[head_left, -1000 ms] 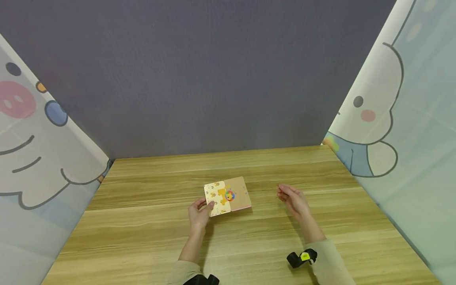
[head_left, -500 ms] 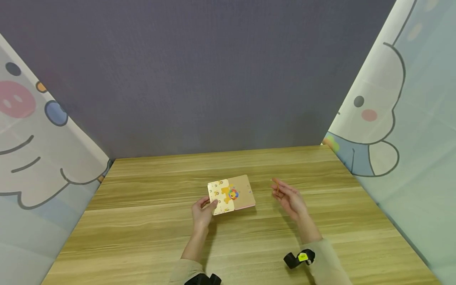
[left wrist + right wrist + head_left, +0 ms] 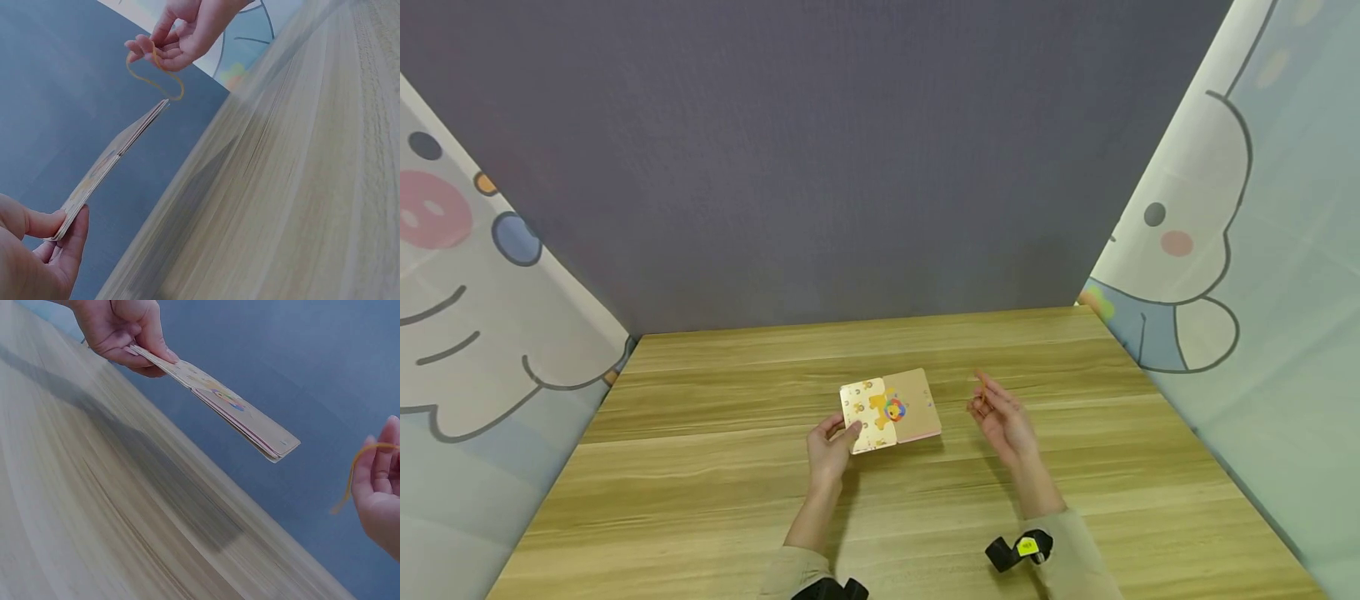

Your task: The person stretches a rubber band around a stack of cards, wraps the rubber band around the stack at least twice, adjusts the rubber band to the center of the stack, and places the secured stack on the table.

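Note:
My left hand (image 3: 827, 457) pinches a small notebook (image 3: 919, 407) at its left end, thumb on top and fingers underneath. The notebook has a cream patterned strip, a brown cover and a cartoon lion. In the left wrist view it is raised above the table, its far end tilted up. My right hand (image 3: 1011, 432) is a short way to the right, apart from the notebook. An orange rubber band (image 3: 182, 89) hangs as a loose loop from its curled fingers (image 3: 147, 45). The band's lower end comes close to the notebook's far edge in that view.
Both hands are over a wood-grain table (image 3: 700, 500). Behind it stands a dark grey panel (image 3: 865, 167). Cartoon-printed curtains flank it, a left curtain (image 3: 497, 333) and a right curtain (image 3: 1285, 350). Black cameras are strapped at both wrists.
The notebook and my left hand have shifted slightly to the right. My right hand has moved left, nearer to the notebook, and the rubber band shows more clearly at its fingers.

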The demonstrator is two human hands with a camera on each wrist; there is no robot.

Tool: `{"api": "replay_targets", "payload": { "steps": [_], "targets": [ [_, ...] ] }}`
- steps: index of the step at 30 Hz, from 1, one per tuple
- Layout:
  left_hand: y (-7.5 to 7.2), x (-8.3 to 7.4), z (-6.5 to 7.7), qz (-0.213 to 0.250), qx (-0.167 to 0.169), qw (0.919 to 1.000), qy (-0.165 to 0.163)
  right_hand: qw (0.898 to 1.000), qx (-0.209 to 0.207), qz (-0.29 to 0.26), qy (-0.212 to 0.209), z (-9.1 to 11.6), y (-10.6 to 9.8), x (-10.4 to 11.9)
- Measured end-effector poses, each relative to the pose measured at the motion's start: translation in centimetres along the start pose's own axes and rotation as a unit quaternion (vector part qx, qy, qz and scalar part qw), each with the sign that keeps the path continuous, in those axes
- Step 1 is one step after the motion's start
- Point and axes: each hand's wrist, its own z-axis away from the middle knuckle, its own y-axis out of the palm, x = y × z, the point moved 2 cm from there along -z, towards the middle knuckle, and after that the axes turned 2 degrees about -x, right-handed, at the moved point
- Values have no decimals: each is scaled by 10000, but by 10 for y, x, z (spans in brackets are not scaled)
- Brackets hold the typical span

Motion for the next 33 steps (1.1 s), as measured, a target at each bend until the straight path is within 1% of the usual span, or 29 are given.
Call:
{"api": "replay_targets", "payload": {
  "steps": [4,8,11,14,17,19,21,24,25,27,29,31,33],
  "targets": [
    [1,0,0,6,-43,10000,26,9998,23,168,-104,2,6,0],
    [0,1,-1,-5,-37,10000,49,9990,15,440,-113,4,10,0],
    [0,0,-1,0,-28,10000,65,9970,-211,741,-44,4,12,1],
    [-1,-2,0,5,-1,10000,81,9915,-611,1149,67,4,13,1],
    [-2,-4,0,8,31,10000,67,9771,-1054,1839,203,4,15,2],
    [-3,-5,1,3,43,10000,67,9620,-1261,2406,272,4,15,2],
    [-4,-6,1,-5,56,10000,66,9445,-1370,2970,309,4,15,3],
    [-4,-7,0,-31,81,9999,78,9235,-1418,3552,300,5,15,4],
    [-4,-7,0,-36,93,9999,82,9180,-1413,3694,285,5,15,4],
    [-4,-7,-1,-42,110,9999,99,9121,-1408,3842,276,5,15,5],
    [-4,-8,-1,-60,121,9999,94,9083,-1409,3929,264,5,16,5],
    [-4,-9,-1,-74,105,9999,81,9083,-1364,3947,257,5,17,4],
    [-3,-11,-1,-87,91,9999,80,9107,-1263,3930,127,5,17,3]
  ]
}}
